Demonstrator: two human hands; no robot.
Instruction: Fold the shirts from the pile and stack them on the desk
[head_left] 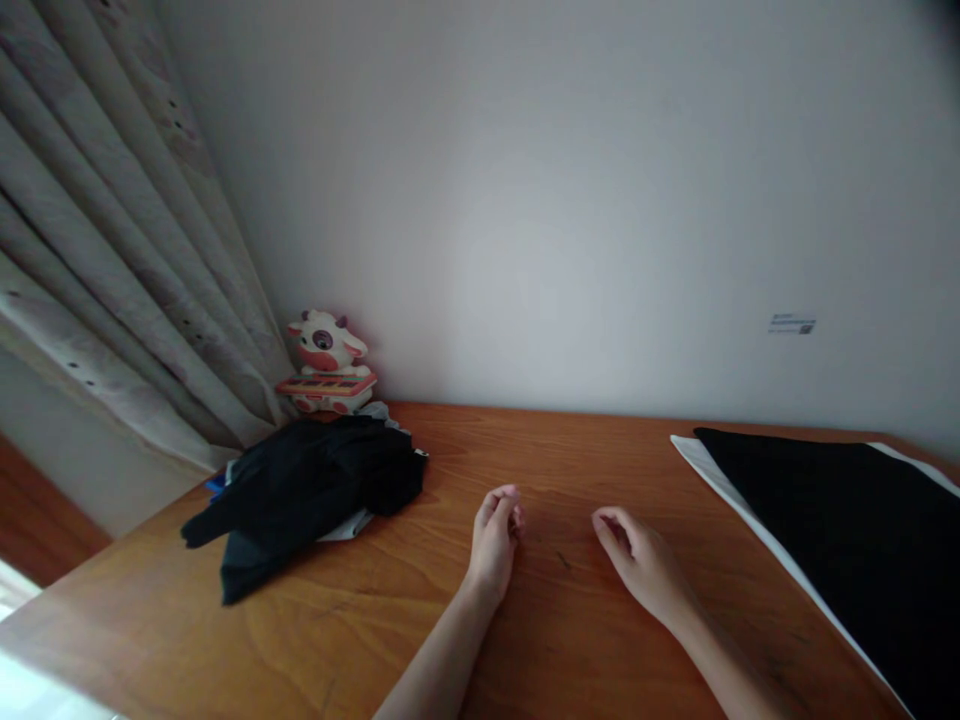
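Observation:
My left hand [495, 540] is over the middle of the wooden table [555, 640], its fingers curled in loosely and nothing seen in them. To its right is my right hand [641, 562], thumb and fingertips drawn together, likewise with nothing showing between them. A gap of bare wood lies between the two hands. Left of my left hand lies a crumpled pile of dark clothes [315, 490], with bits of grey, white and blue fabric peeking out beneath. Spread flat to the right of my right hand is a black cloth [847, 530] over a white cloth [780, 560]. Neither hand touches any fabric.
A toy cow with a keyboard [326, 365] stands at the table's back left corner, behind the clothes. A patterned curtain [127, 220] hangs at the left. Behind the table rises a pale wall [525, 200] with a small label [792, 324] on it.

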